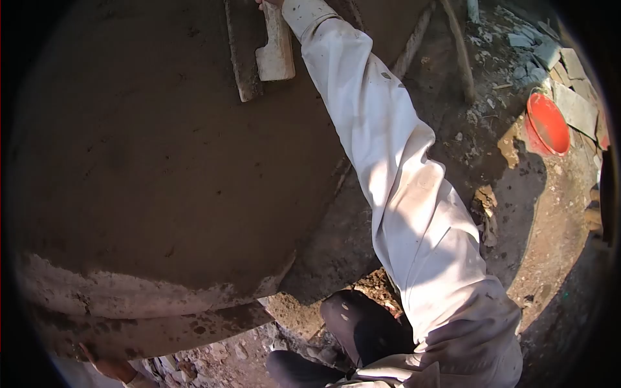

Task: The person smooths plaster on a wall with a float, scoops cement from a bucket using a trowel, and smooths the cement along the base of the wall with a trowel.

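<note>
My right hand is at the top edge, mostly cut off by the frame, with its fingers closed on a wooden float. The pale wooden handle shows beside a long, mortar-stained board edge. The float lies against a broad surface of smooth brown mortar. Low at the left, my left hand is in shadow beside the mortar-spotted lower ledge. One finger stretches toward the ledge, and nothing shows in that hand.
A red bucket stands at the right near broken slabs. Wooden poles rise from the dirt at the top right. Rubble lies beneath the ledge, near my dark-clad knees.
</note>
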{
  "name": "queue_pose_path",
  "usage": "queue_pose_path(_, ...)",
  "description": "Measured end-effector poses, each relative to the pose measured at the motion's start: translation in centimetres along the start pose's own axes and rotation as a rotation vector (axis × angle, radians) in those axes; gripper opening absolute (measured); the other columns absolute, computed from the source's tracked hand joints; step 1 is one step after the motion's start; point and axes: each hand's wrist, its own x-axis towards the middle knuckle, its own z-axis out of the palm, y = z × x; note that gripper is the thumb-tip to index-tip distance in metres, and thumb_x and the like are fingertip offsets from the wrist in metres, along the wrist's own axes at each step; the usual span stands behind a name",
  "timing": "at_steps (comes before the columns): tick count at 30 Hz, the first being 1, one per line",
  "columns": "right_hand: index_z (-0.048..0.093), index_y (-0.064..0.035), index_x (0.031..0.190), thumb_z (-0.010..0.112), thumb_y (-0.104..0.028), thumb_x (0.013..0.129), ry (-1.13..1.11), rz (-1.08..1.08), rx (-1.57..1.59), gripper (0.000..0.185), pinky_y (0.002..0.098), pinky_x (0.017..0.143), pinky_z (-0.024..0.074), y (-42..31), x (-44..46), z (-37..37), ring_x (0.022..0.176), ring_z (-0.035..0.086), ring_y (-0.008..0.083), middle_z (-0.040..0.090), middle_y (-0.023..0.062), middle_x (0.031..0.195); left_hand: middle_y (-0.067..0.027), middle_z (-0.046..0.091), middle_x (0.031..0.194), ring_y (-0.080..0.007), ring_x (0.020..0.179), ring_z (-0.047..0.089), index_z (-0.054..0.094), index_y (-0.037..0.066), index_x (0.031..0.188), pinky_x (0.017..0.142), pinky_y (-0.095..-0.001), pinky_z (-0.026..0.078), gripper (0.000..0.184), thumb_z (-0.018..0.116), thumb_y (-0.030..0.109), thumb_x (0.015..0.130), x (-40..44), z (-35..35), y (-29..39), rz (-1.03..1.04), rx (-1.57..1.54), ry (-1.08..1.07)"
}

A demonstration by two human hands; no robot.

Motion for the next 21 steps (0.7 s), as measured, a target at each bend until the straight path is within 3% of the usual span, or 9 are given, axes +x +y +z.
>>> queue_pose_path(4, 0.066, 0.0045, 0.103, 0.055, -0.051, 0.090, 0.089, 0.173, -0.016, 0.058, 0.0410, 0.054, 0.0550, 7.6, -3.0, -3.7, 0.054, 0.067, 0.0283, 0.069, 0.0201, 0.075, -0.0182, 0.049, 0.139, -0.0329, 0.124, 0.050, 0.054, -0.002, 0.133, 0.108, -0.0463, 0.041, 0.049, 0.052, 0.029, 0.095, 1.3, -0.6, -0.3, -0.061, -0.108, -0.035)
queue_pose_path(5, 0.064, 0.0046, 0.110, 0.054, -0.050, 0.091, -0.001, 0.259, 0.066, 0.059, 0.0419, 0.061, 0.0555, 9.3, -4.1, -4.7, 0.067, 0.070, 0.0313, 0.069, 0.0217, 0.081, -0.0182, 0.049, 0.139, -0.0331, 0.124, 0.050, 0.053, -0.002, 0.133, 0.108, -0.0464, 0.040, 0.049, 0.052, 0.029, 0.095, 1.5, -0.5, -0.3, -0.078, -0.141, -0.052)
queue_pose_path(6, 0.061, 0.0054, 0.113, 0.054, -0.048, 0.092, 0.175, 0.307, 0.050, 0.058, 0.0451, 0.070, 0.0545, 12.6, -4.4, -4.2, 0.086, 0.069, 0.0395, 0.068, 0.0272, 0.093, -0.0180, 0.049, 0.139, -0.0333, 0.124, 0.050, 0.053, -0.001, 0.133, 0.108, -0.0466, 0.040, 0.050, 0.053, 0.030, 0.094, 1.5, -0.3, -0.3, -0.092, -0.165, -0.064)
queue_pose_path(7, 0.058, 0.0030, 0.094, 0.064, -0.041, 0.087, 0.028, 0.404, 0.338, 0.044, 0.0409, 0.051, 0.0554, 13.1, -7.4, -6.0, 0.057, 0.065, 0.0295, 0.065, 0.0178, 0.083, -0.0179, 0.050, 0.139, -0.0336, 0.125, 0.050, 0.053, -0.001, 0.133, 0.108, -0.0469, 0.040, 0.050, 0.054, 0.030, 0.094, 1.5, -0.2, -0.3, -0.108, -0.186, -0.074)
queue_pose_path(9, 0.056, 0.0059, 0.105, 0.062, -0.040, 0.090, 0.064, 0.456, 0.302, 0.049, 0.0388, 0.047, 0.0521, 16.2, -9.8, -5.7, 0.051, 0.060, 0.0256, 0.060, 0.0147, 0.070, -0.0174, 0.050, 0.139, -0.0338, 0.125, 0.050, 0.053, -0.001, 0.134, 0.108, -0.0472, 0.040, 0.051, 0.055, 0.031, 0.094, 0.9, 0.1, 0.0, -0.115, -0.179, -0.066)
queue_pose_path(12, 0.057, 0.0014, 0.111, 0.061, -0.041, 0.089, 0.113, 0.625, 0.268, 0.048, 0.0355, 0.043, 0.0500, 18.0, -14.2, -6.4, 0.047, 0.055, 0.0201, 0.056, 0.0106, 0.072, -0.0162, 0.050, 0.139, -0.0336, 0.125, 0.050, 0.053, 0.000, 0.133, 0.107, -0.0476, 0.040, 0.051, 0.056, 0.032, 0.093, -0.3, 0.6, 0.7, -0.112, -0.169, -0.046)
queue_pose_path(15, 0.058, 0.0017, 0.112, 0.062, -0.042, 0.089, 0.136, 0.681, 0.254, 0.050, 0.0354, 0.044, 0.0502, 18.0, -17.0, -6.2, 0.049, 0.058, 0.0211, 0.060, 0.0119, 0.074, -0.0154, 0.050, 0.138, -0.0333, 0.124, 0.050, 0.054, 0.001, 0.133, 0.106, -0.0478, 0.041, 0.050, 0.056, 0.032, 0.093, 1.8, -0.4, -0.8, -0.117, -0.190, -0.076)
queue_pose_path(19, 0.059, 0.0027, 0.113, 0.061, -0.044, 0.089, 0.094, 0.494, 0.120, 0.052, 0.0366, 0.048, 0.0530, 14.6, -17.3, -4.0, 0.054, 0.063, 0.0236, 0.065, 0.0151, 0.081, -0.0145, 0.050, 0.138, -0.0322, 0.122, 0.051, 0.056, 0.002, 0.132, 0.105, -0.0468, 0.043, 0.049, 0.057, 0.032, 0.093, 2.6, -0.7, -1.4, -0.097, -0.159, -0.041)
queue_pose_path(21, 0.058, 0.0054, 0.108, 0.061, -0.045, 0.089, 0.063, 0.266, 0.034, 0.054, 0.0410, 0.061, 0.0546, 13.4, -14.8, -2.1, 0.068, 0.067, 0.0306, 0.066, 0.0209, 0.083, -0.0143, 0.050, 0.138, -0.0320, 0.121, 0.052, 0.056, 0.002, 0.132, 0.104, -0.0466, 0.044, 0.049, 0.057, 0.032, 0.093, 3.4, -1.3, -1.7, -0.117, -0.151, -0.051)
